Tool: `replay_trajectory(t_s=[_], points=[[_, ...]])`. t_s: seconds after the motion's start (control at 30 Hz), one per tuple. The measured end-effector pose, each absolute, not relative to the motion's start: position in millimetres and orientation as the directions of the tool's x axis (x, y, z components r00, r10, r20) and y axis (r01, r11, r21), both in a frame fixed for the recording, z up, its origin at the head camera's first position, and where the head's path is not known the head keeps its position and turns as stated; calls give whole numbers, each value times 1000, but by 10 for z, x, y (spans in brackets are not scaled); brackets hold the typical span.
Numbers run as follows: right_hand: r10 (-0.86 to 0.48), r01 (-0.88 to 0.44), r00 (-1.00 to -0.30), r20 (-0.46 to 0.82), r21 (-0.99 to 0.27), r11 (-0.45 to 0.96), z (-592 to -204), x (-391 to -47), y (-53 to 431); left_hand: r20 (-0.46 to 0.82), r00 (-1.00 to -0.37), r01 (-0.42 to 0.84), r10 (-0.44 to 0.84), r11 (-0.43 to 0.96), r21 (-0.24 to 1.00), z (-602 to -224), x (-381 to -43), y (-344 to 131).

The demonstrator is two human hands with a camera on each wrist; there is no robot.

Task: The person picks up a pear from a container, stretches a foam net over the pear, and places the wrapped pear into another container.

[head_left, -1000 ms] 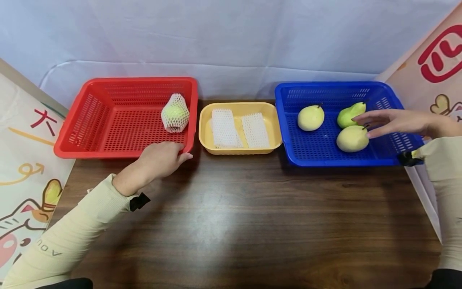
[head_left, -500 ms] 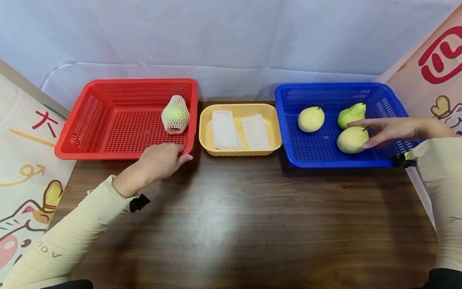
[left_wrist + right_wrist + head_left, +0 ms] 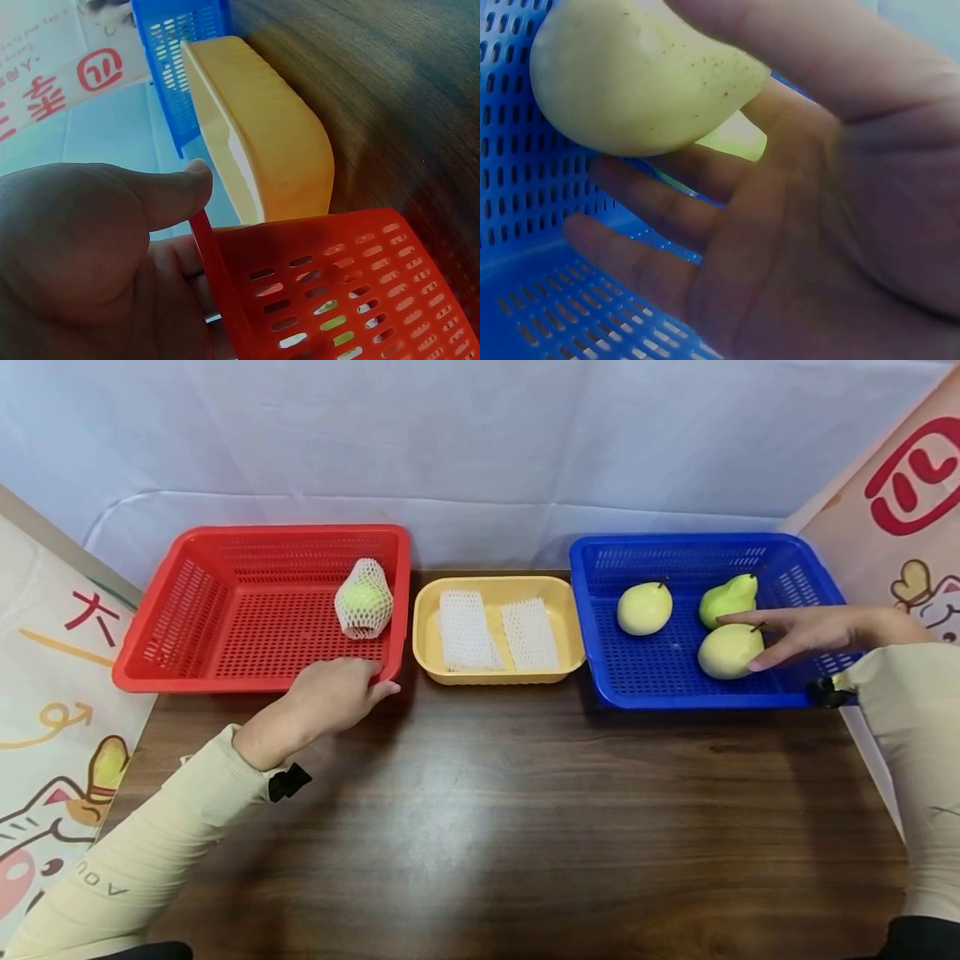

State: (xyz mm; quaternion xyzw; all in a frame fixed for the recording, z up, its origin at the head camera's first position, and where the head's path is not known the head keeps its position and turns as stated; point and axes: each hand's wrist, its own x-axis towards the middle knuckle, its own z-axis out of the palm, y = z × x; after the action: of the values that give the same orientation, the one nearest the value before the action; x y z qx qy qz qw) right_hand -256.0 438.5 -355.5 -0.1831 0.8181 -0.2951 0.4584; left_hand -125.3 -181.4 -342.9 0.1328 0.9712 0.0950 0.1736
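Observation:
A pale yellow pear (image 3: 726, 653) lies near the front of the blue basket (image 3: 712, 700). My right hand (image 3: 813, 628) holds it from the right, thumb on the near side and forefinger over the far side; in the right wrist view the other fingers spread below the pear (image 3: 637, 82). Behind it is a green pear (image 3: 729, 599), partly covered by those fingers. Another yellow pear (image 3: 643, 608) sits to the left. My left hand (image 3: 330, 693) grips the front right corner of the red basket (image 3: 202, 682), its thumb (image 3: 176, 196) against the rim.
Inside the red basket lies a pear in a white foam net (image 3: 364, 599). Between the baskets stands a yellow tray (image 3: 498, 677) with white foam nets (image 3: 467, 631). The brown table (image 3: 487, 827) extends in front; a pale cloth (image 3: 480, 443) hangs behind.
My right hand has moved left and slightly down onto the front yellow pear, its fingers closing around it. The left hand stays on the red basket's rim.

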Motion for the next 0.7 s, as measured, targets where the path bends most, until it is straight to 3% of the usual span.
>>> replay_trajectory(t_s=[0.7], points=[[-571,-45,-530,-628,-651,758,-3594,-2608,4314,-300,-906,234,297,945,230,-3437,-1259,-1821]])
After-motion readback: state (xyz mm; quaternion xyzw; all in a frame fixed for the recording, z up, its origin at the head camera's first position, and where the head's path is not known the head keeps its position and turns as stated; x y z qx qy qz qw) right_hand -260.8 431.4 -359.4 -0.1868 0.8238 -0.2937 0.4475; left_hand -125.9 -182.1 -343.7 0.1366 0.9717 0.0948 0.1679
